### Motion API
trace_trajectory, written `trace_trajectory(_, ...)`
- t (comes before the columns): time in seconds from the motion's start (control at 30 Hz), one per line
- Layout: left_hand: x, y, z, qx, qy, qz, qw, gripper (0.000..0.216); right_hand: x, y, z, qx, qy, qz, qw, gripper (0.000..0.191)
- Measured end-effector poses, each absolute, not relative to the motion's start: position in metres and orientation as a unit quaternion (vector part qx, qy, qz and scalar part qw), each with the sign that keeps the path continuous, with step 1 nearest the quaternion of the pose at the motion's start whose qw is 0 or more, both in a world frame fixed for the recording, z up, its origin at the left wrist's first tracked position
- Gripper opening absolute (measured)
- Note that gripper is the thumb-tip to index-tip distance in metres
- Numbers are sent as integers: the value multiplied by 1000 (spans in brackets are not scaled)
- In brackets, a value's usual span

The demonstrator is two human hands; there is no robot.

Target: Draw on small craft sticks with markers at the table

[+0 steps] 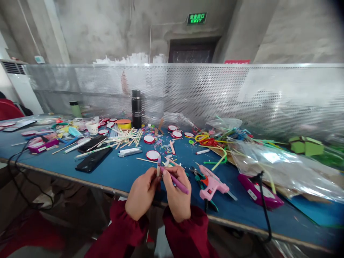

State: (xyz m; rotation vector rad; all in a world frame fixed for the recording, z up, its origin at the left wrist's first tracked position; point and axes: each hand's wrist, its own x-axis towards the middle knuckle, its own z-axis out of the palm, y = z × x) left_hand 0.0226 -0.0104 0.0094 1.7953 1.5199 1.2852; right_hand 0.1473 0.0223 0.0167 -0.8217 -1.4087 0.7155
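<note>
My left hand [141, 193] is closed round a small wooden stick [158, 167] that stands upright between its fingers. Pressed close against it, my right hand [177, 192] grips a purple pen [179, 184] whose tip meets the stick. Both hands hover over the near edge of the blue table [126, 172]. Dark red sleeves cover both wrists.
A pink glue gun [213, 183] and scissors lie just right of my hands. Two black phones [93, 157], loose wooden sticks [129, 137], red-rimmed round lids [153, 155] and a black bottle [136, 108] lie beyond. Pipe cleaners and plastic bags [279, 163] crowd the right side. A perforated metal screen backs the table.
</note>
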Motion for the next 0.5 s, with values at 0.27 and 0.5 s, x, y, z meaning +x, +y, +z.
trace_trajectory(0.27, 37, -16, 10, 615, 556, 493, 263, 19, 157, 23, 11, -360, -611, 346, 614, 21)
trace_trajectory(0.5, 39, -17, 9, 613, 554, 503, 254, 25, 152, 18, 8, -345, -609, 343, 626, 19)
